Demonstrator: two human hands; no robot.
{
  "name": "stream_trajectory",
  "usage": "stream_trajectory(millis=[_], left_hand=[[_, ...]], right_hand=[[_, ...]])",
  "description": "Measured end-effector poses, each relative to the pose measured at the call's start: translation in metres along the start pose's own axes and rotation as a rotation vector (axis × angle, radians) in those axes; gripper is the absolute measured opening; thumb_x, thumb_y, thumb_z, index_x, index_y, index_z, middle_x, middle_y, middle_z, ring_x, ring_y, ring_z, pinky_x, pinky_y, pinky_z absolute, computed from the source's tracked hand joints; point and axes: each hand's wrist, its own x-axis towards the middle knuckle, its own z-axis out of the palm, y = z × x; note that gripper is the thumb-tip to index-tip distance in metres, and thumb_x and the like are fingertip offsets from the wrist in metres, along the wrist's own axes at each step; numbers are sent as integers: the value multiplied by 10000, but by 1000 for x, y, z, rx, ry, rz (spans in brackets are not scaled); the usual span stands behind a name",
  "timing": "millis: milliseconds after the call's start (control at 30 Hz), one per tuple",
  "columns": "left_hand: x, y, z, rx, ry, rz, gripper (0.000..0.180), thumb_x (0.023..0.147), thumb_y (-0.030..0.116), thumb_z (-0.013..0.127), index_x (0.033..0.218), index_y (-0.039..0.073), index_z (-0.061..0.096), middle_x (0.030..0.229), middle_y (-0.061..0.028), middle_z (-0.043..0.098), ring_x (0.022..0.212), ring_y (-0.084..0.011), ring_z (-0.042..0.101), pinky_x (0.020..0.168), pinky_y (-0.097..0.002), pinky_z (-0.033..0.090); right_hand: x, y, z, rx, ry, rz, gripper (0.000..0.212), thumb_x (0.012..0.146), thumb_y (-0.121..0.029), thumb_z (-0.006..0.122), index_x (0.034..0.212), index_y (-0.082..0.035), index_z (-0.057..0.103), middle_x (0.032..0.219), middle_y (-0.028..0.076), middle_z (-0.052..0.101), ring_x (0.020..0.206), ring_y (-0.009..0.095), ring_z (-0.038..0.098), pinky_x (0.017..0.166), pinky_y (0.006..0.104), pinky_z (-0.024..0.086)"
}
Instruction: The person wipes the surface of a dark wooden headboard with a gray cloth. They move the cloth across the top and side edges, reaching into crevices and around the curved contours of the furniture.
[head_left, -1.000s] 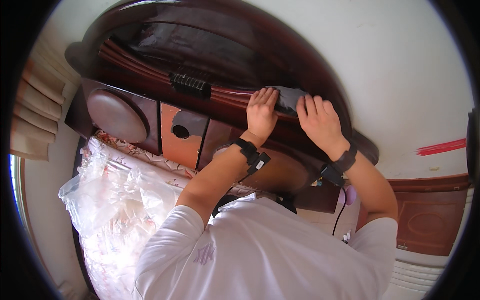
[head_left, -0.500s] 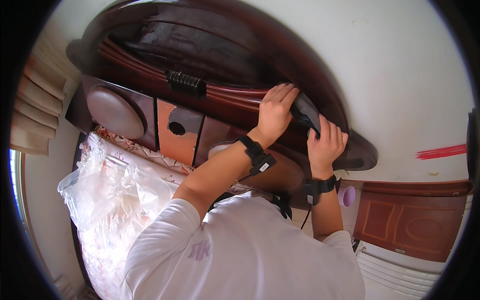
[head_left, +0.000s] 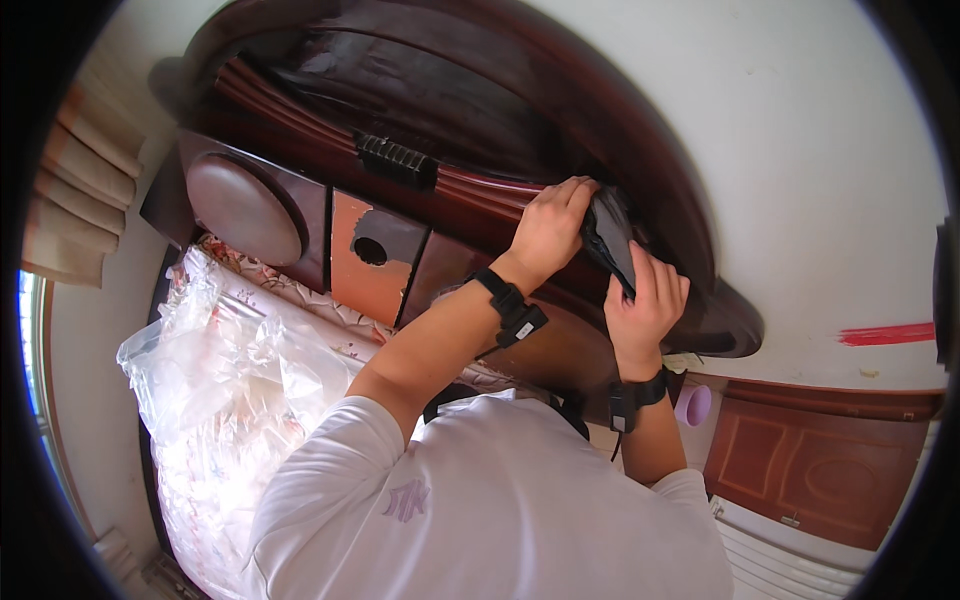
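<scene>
Head view: I watched remotely as the dark piece (head_left: 614, 226), flatter a second earlier, tilted against the headboard (head_left: 450, 115) near its right end, left hand (head_left: 546, 230) gripping its upper end, right hand (head_left: 648, 305) pinching its lower, making a two-ended hold.

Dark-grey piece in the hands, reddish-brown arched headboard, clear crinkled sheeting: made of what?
Dark-grey piece: perhaps coated fabric or leatherette, dull sheen; crumpled edge. Reddish-brown headboard: likely lacquered wood; glossy highlights. Clear sheeting: probably plastic film; see-through, shiny folds.
</scene>
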Motion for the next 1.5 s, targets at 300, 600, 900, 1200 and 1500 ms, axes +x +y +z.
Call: stream_trajectory(millis=[300,600,900,1200,1500], left_hand=[[-27,-77,-46,213,-299,-4,476,846,2,647,1321,25,644,1350,-205,714,1136,-400,733,937,-465,622],[-45,-159,-104,512,-452,135,502,834,23,674,1334,-14,652,1377,-192,709,1295,-336,680,1080,-418,564],[-24,-99,-118,443,-197,-72,569,732,-44,679,1299,-3,701,1312,-216,733,1174,-395,724,977,-455,612],[20,4,-10,280,18,390,451,713,-107,639,1148,-38,735,1196,-191,737,1175,-389,711,1023,-470,599],[17,33,5,440,-110,417,426,744,-21,660,1164,-53,721,1209,-201,713,1195,-404,689,1097,-510,559]], right_hand=[[0,-44,55,192,-230,34,442,736,-29,791,1176,-55,752,1014,104,705,930,322,675,817,455,488],[-2,-89,136,224,-446,-79,425,815,-53,764,1238,-58,723,1039,88,710,1004,296,673,909,447,519],[9,-64,95,299,-106,-66,410,794,-49,722,1204,-38,730,944,74,698,906,275,668,824,429,516],[-30,35,23,89,131,77,524,707,-22,808,1224,-61,733,1075,62,754,919,267,686,772,413,477],[-51,54,17,139,121,80,510,709,-22,804,1211,-64,726,1044,47,748,887,238,672,747,401,455]])
